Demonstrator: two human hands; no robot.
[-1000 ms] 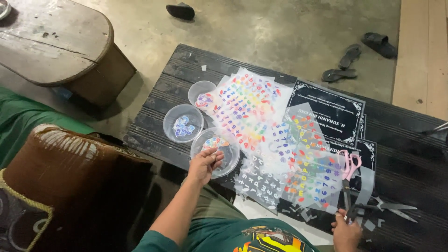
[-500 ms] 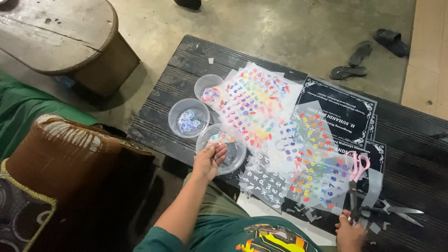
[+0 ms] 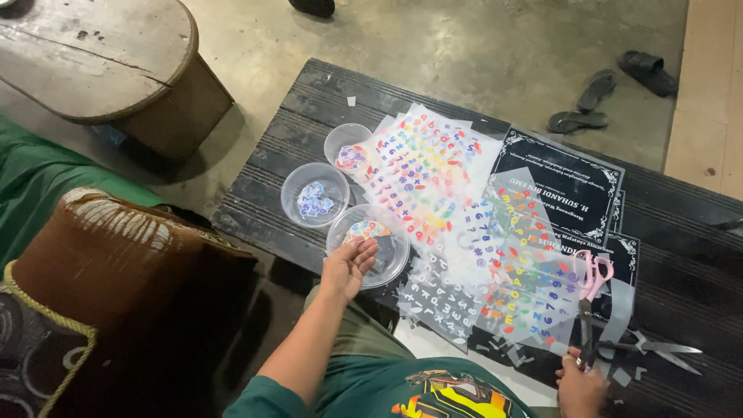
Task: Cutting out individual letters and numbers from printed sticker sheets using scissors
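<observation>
On the dark slatted surface (image 3: 309, 101), three clear round plastic containers are set in a cluster at the near left edge. The nearest container (image 3: 370, 244) holds small coloured pieces; the left hand (image 3: 348, 267) is laid on its near rim, fingers (image 3: 362, 249) loosely spread and reaching inside, nothing visibly pinched. The middle container (image 3: 314, 195) holds bluish-white pieces, just beside the first. The far container (image 3: 348, 145) holds pinkish pieces and touches the edge of the sheets.

Transparent sheets of coloured letters and numerals (image 3: 422, 174) are spread overlapping across the middle of the surface, with a sheet of white characters (image 3: 441, 298) at the near edge. Black printed cards (image 3: 561, 186) lie partly under the sheets.

The right hand (image 3: 579, 385) is at the near right edge, fingers curled around the blade end of pink-handled scissors (image 3: 592, 275). Metal scissors (image 3: 658, 346) lie just beside it, among paper scraps.

Sandals (image 3: 600, 97) are seen on the concrete floor beyond. A wooden stool (image 3: 101, 62) stands at the far left.
</observation>
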